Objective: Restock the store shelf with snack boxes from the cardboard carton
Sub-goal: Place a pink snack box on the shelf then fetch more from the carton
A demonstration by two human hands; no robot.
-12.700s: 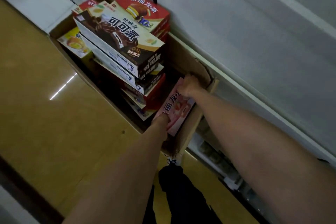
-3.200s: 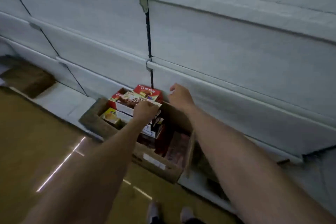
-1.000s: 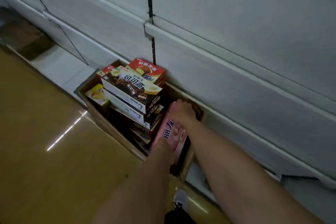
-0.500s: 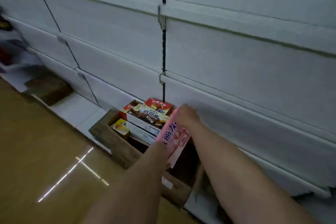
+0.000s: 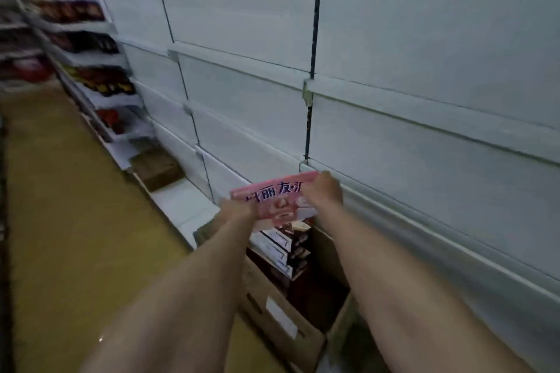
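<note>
I hold a pink snack box (image 5: 277,203) in the air with both hands, above the open cardboard carton (image 5: 283,324) on the floor. My left hand (image 5: 236,211) grips the box's left end and my right hand (image 5: 324,191) grips its right end. The box faces me, print side up, level with the lowest white shelf edge (image 5: 394,206). Inside the carton a stack of dark and white snack boxes (image 5: 285,247) remains, partly hidden by my arms.
White shelves (image 5: 394,94) rise in tiers to the right and ahead, their boards bare. Further left, shelves hold dark and red goods (image 5: 91,39). A second brown carton (image 5: 156,165) sits on the base shelf. The tan floor (image 5: 66,221) runs left.
Both hands have lifted the pink box out of the carton and turned it level, up beside the lower shelf edge. My view has swung upward along the aisle.
</note>
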